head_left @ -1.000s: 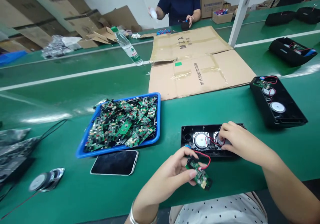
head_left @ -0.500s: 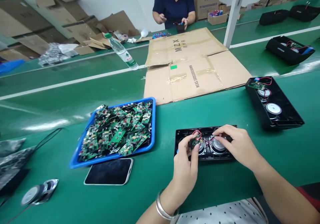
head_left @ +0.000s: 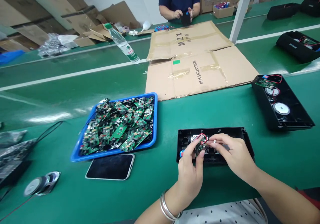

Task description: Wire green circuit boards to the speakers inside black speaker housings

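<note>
In the head view, a black speaker housing lies open on the green table in front of me. Over it, my left hand pinches a small green circuit board with red wires between thumb and fingers. Close to the board's right edge, my right hand closes thumb and forefinger on a small white connector plug. A round speaker driver in the housing is mostly covered by my hands. The blue end of a part shows at the housing's left side.
A blue tray heaped with circuit boards stands left, a phone before it. Loose speaker drivers lie farther left. Flattened cardboard, a bottle and another open speaker housing are beyond. A person works opposite.
My right hand has moved left from over the right driver to beside the board, and a white plug now shows in its fingers. The person opposite has brought both hands to a black housing.
</note>
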`<state>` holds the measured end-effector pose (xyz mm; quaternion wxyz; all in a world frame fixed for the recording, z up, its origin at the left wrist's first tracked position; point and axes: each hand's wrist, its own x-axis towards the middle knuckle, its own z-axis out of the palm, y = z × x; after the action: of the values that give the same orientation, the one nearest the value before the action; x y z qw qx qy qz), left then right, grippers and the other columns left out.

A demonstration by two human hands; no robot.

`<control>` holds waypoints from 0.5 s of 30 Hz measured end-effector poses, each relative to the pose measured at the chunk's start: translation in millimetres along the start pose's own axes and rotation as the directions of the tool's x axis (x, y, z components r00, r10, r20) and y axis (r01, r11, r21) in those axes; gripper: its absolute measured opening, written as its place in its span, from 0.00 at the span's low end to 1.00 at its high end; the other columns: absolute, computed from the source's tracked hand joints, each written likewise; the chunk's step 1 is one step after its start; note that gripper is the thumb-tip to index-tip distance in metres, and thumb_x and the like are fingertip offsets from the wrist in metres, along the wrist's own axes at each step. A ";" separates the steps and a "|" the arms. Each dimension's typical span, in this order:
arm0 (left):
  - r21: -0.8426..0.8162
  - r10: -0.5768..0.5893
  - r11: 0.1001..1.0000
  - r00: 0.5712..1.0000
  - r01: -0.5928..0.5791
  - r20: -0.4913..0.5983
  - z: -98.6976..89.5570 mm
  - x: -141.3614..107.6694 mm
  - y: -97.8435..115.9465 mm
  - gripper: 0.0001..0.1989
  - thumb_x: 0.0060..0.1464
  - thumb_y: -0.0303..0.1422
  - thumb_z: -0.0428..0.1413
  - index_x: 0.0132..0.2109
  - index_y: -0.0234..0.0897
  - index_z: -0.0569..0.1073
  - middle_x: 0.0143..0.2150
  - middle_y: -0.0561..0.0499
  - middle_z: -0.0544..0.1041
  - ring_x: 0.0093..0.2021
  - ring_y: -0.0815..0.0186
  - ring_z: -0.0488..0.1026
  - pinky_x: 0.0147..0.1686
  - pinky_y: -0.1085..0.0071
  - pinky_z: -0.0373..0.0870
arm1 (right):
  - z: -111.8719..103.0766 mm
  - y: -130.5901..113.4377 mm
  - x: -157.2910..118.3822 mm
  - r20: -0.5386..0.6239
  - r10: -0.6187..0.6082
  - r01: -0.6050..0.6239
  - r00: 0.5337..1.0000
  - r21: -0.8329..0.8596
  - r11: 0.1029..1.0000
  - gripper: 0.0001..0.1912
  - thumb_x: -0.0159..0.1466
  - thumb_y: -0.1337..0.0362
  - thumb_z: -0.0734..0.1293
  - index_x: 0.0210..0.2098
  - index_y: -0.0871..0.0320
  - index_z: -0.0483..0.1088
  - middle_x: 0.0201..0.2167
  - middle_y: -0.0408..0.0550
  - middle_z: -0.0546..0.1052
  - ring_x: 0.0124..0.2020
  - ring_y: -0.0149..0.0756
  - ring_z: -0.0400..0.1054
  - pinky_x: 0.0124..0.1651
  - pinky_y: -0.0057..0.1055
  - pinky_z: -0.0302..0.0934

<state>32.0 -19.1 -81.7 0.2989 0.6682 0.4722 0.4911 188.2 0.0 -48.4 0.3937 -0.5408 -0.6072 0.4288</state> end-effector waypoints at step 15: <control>0.026 -0.057 0.998 0.998 0.057 -0.018 -1.1 5.7 5.9 0.20 0.58 0.24 0.53 0.56 0.43 0.64 0.48 0.49 0.77 0.45 0.65 0.77 0.39 0.74 0.78 | -1.7 2.6 1.6 0.067 -0.196 0.203 0.978 -0.137 0.969 0.08 0.67 0.66 0.59 0.35 0.56 0.70 0.30 0.44 0.75 0.31 0.33 0.67 0.33 0.28 0.62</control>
<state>33.3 -16.1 -74.1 0.2999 0.6542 0.5001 0.4817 190.4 1.8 -50.2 0.3788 -0.4924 -0.6979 0.3563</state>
